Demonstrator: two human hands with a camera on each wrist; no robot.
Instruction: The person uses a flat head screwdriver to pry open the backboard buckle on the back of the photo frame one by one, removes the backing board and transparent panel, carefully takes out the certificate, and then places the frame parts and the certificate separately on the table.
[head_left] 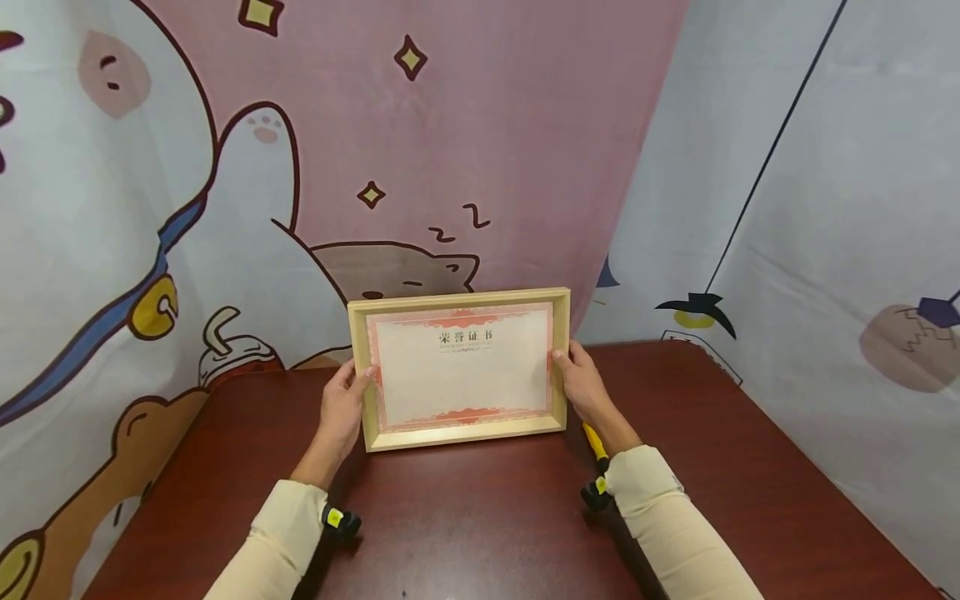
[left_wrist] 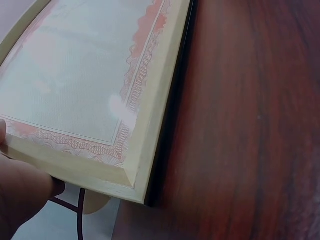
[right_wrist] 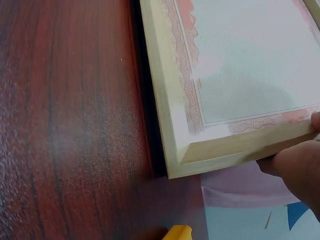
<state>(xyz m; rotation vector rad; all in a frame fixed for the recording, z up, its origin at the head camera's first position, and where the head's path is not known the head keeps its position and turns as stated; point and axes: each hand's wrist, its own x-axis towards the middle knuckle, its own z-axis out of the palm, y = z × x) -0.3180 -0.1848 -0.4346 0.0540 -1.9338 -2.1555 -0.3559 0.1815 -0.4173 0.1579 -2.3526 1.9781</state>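
A pale wooden picture frame (head_left: 465,441) stands nearly upright over the table, its front facing me. Inside it lies a certificate (head_left: 463,383) with a red and pink ornate border and dark Chinese characters near the top. My left hand (head_left: 342,408) grips the frame's left side, thumb on the front and fingers behind. On the opposite side my right hand (head_left: 585,385) holds it the same way. Both wrist views show the frame's lower edge close over the tabletop, with a dark strip along it. The fingers behind the frame are mostly hidden.
A dark red wood-grain table (head_left: 465,517) spreads beneath. Beside the right forearm lies a yellow and black tool (head_left: 596,444), partly covered by the arm. Cloth with cartoon animals (head_left: 525,150) hangs behind the table and along its sides.
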